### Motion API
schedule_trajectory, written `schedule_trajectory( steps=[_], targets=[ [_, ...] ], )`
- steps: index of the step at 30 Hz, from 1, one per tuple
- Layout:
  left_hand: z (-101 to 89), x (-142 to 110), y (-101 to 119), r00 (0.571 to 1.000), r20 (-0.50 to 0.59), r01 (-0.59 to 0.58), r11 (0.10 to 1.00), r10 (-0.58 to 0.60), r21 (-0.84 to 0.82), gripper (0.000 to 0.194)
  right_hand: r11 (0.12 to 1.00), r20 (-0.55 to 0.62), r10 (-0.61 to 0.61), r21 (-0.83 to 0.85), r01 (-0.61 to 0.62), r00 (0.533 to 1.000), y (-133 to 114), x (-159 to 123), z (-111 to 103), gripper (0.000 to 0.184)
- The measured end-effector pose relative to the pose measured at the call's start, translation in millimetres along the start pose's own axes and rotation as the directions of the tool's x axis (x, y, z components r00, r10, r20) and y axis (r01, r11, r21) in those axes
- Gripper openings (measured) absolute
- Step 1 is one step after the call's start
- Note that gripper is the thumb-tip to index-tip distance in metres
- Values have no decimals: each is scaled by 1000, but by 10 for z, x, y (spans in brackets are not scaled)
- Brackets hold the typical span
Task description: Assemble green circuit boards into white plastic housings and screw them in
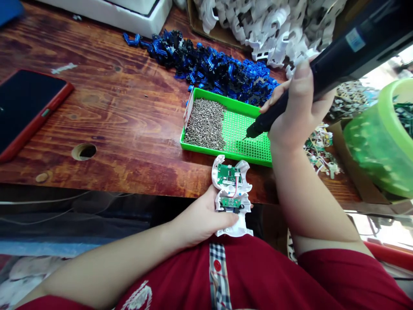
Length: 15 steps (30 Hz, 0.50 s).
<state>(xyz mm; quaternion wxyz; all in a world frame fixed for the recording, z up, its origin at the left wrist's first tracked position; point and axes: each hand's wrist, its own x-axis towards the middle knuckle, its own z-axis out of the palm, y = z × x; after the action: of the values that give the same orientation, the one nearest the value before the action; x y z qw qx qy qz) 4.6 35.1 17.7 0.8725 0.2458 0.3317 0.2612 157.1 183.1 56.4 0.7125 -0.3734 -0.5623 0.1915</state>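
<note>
My left hand (206, 215) grips a white plastic shell (237, 226) near the table's front edge, thumb across its lower part. Two green circuit boards (227, 173) sit inside the shell, and a thin red-and-white cable (236, 185) runs between them. In my right hand (298, 103) is a black electric screwdriver (284, 103), its fingers wrapped around the body. The screwdriver points down and left, with its bit over the perforated side of a green tray (226, 153). A heap of small metal screws (204, 122) fills the tray's left side.
Behind the tray lies a pile of blue and black plastic parts (213, 64). White shells (271, 26) fill a box at the back. A phone in a red case (30, 107) lies left, beyond a round table hole (84, 151). A green tub (377, 142) stands right.
</note>
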Motion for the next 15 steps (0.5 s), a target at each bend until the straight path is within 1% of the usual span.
schedule_trajectory(
  steps=[5, 9, 11, 12, 14, 15],
  targets=[
    [9, -5, -7, 1000, -4, -2, 1000, 2, -11, 67, 997, 25, 46, -56, -45, 999, -23, -27, -13, 23],
    [22, -16, -18, 1000, -27, -1, 1000, 1, -7, 62, 999, 32, 39, -25, -38, 999, -21, -31, 21, 24],
    [29, -20, -23, 1000, -27, -3, 1000, 3, 5, 61, 1000, -8, 15, -11, -15, 1000, -27, -7, 38, 19],
    [31, -20, -26, 1000, -23, -8, 1000, 8, 8, 61, 1000, -52, -6, -3, 6, 999, -46, 10, 35, 16],
    [36, -18, -28, 1000, -22, -16, 1000, 16, 12, 60, 996, -156, -78, 19, 82, 985, -139, 37, -19, 13],
    [37, -15, -29, 1000, -23, -19, 1000, 19, 11, 59, 993, -172, -112, 28, 119, 979, -218, 38, -73, 12]
  ],
)
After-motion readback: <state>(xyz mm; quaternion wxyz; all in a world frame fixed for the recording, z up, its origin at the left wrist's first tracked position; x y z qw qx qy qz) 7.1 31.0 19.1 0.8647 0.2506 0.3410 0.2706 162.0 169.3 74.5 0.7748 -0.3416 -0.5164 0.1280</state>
